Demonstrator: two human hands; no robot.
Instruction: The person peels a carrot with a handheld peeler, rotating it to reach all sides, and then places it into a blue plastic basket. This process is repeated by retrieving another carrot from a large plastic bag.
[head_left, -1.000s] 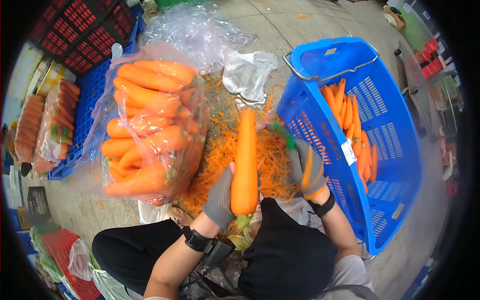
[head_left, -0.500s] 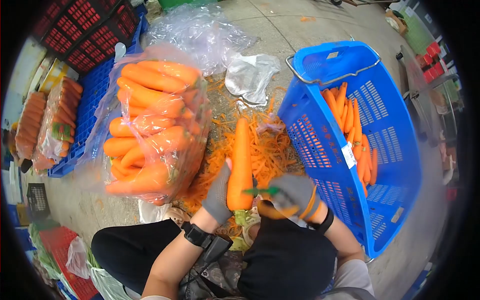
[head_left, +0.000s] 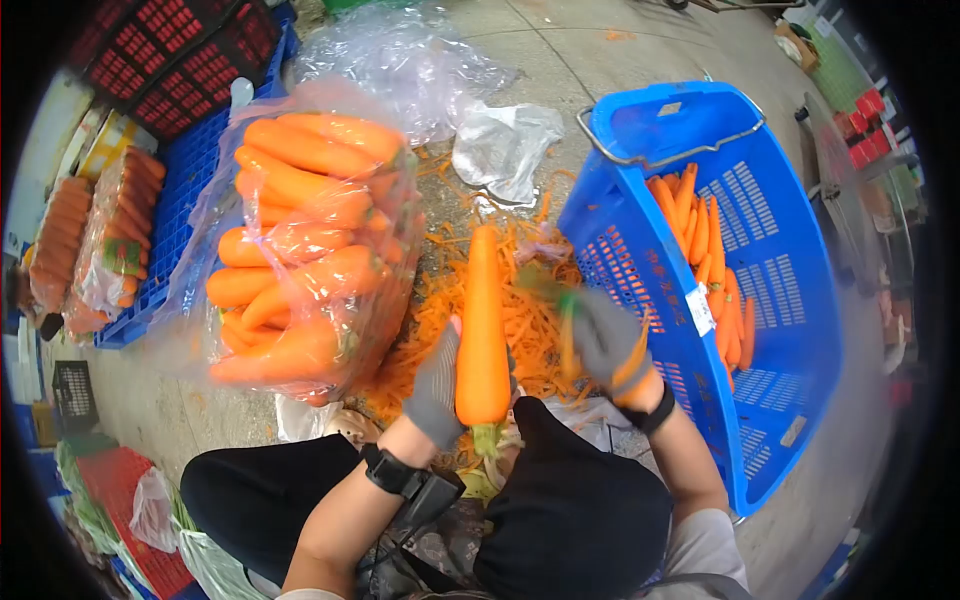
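Left fingers [head_left: 456,326] curled round carrot [head_left: 483,345] — right fingers [head_left: 592,322] clasping blurred green tool [head_left: 567,301].

Looking like a vegetable market's back area or a produce storeroom, showing a bare concrete floor [head_left: 560,60], scattering orange peelings [head_left: 435,310] across it, crowding it with a large clear bag of carrots [head_left: 300,250], a slotted blue basket [head_left: 795,250] holding more, stacked black crates [head_left: 175,50], a blue plastic pallet [head_left: 185,190] and, beside that, further bagged carrots [head_left: 125,215]

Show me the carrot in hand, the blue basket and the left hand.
Held carrot [head_left: 482,345], head view: mid-body.
Blue basket [head_left: 648,300], head view: perforated side wall.
Left hand [head_left: 434,392], head view: grey glove.
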